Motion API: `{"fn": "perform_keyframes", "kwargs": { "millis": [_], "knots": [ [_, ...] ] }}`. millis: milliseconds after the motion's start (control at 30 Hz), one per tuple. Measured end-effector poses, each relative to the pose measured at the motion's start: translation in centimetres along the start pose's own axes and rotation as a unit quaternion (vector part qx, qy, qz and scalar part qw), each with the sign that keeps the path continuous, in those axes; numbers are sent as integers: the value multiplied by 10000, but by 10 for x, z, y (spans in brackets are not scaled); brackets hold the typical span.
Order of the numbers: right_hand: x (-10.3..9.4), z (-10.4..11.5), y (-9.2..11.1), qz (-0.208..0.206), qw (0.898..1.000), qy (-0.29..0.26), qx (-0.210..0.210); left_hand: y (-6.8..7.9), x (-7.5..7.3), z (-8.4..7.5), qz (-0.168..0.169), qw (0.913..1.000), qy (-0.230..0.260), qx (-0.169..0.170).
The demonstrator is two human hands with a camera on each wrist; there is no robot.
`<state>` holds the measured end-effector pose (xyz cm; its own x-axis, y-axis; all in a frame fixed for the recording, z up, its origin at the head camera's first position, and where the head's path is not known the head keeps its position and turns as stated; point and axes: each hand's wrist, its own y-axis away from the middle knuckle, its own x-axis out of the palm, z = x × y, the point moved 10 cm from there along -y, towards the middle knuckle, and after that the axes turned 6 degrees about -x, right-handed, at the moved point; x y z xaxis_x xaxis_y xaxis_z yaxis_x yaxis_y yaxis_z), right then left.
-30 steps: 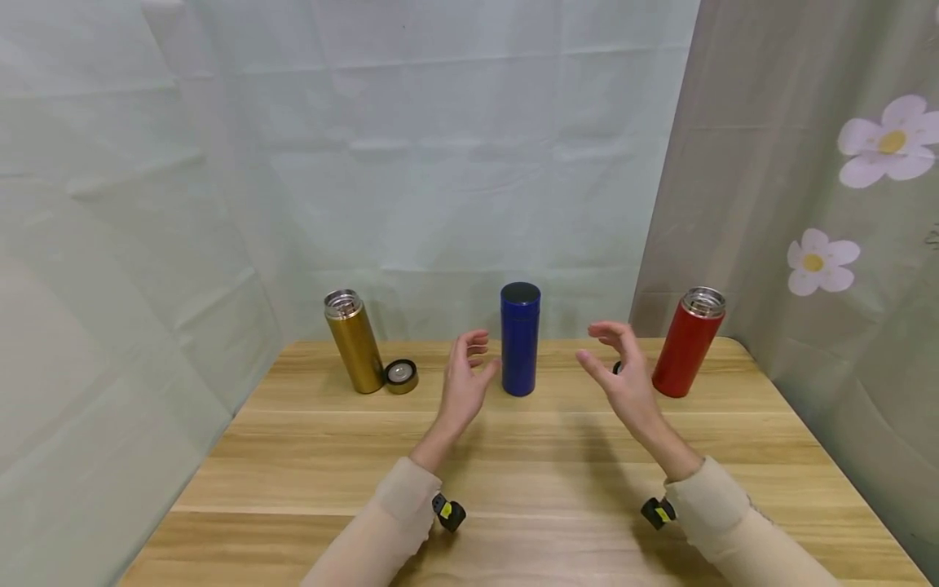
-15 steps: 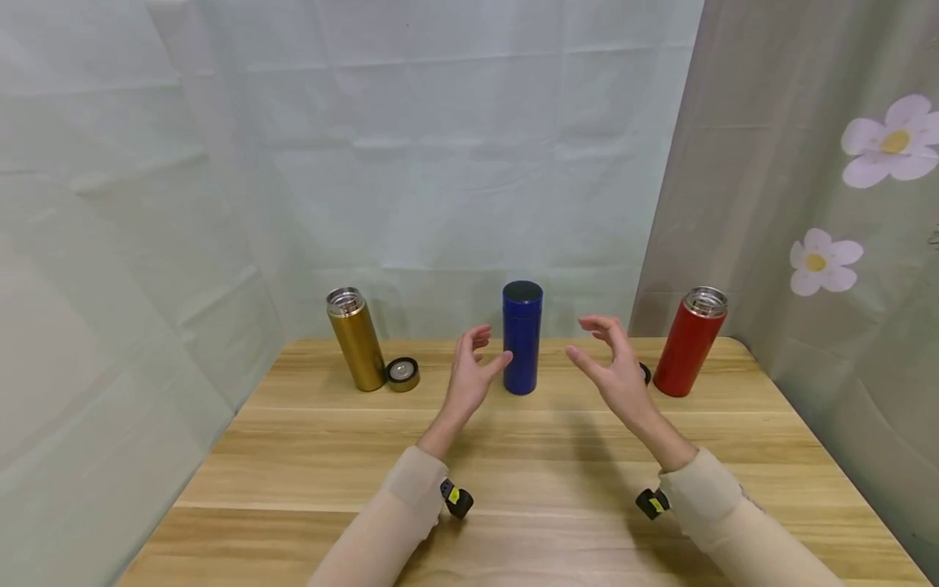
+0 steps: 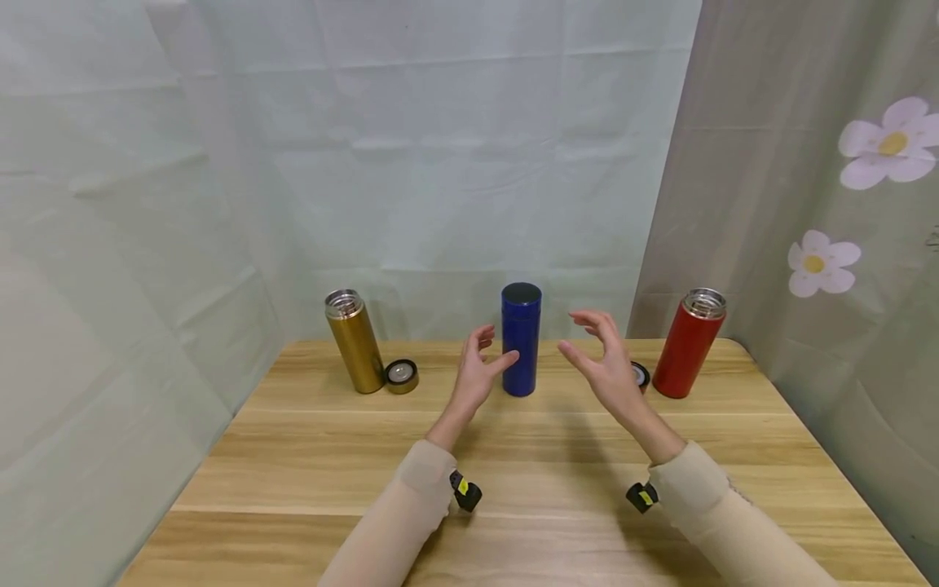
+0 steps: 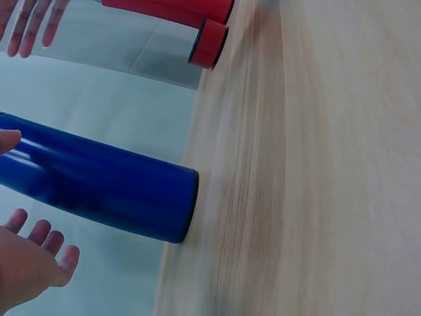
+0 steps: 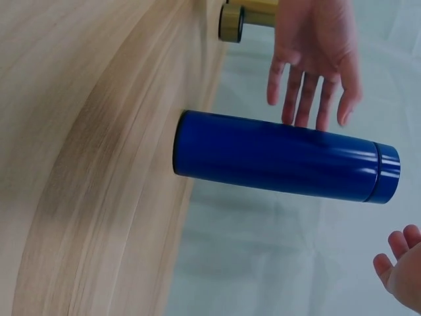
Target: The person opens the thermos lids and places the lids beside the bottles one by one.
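A blue thermos (image 3: 520,346) with its lid on stands upright near the table's back edge, between my two hands. My left hand (image 3: 475,375) is just to its left, fingers spread and loosely bent, the thumb overlapping the bottle in the head view. To its right my right hand (image 3: 607,367) hovers with thumb and fingers apart, a gap between it and the bottle. Neither hand holds anything. In the right wrist view the left hand's fingertips (image 5: 302,118) reach right at the side of the blue thermos (image 5: 276,157). The left wrist view shows the blue thermos (image 4: 99,181) between thumb and fingers.
A gold thermos (image 3: 355,346) stands uncapped at the back left, its lid (image 3: 401,376) upturned beside it. At the back right is an uncapped red thermos (image 3: 687,346), its lid (image 3: 641,376) partly behind my right hand. Curtains hang behind the wooden table (image 3: 308,481).
My left hand has moved right toward the blue thermos. My right hand has moved left toward it, uncovering more of the red lid. The bottles have stayed in place.
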<state>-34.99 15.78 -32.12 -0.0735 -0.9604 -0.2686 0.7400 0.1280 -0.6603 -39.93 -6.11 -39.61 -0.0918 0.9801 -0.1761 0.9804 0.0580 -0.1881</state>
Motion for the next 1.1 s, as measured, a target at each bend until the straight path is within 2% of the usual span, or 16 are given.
{"fn": "perform_keyframes", "kwargs": {
  "millis": [433, 733, 1100],
  "knots": [
    [9, 1, -5, -14, 9999, -91, 55, -16, 15, 7, 376, 9989, -56, -270],
    [10, 26, -8, 104, 9998, -94, 172, -24, 21, 12, 881, 9954, -127, -343],
    [9, 22, -13, 125, 9983, -500, 279, -29, 27, 13, 1169, 9923, 13, -408]
  ]
}}
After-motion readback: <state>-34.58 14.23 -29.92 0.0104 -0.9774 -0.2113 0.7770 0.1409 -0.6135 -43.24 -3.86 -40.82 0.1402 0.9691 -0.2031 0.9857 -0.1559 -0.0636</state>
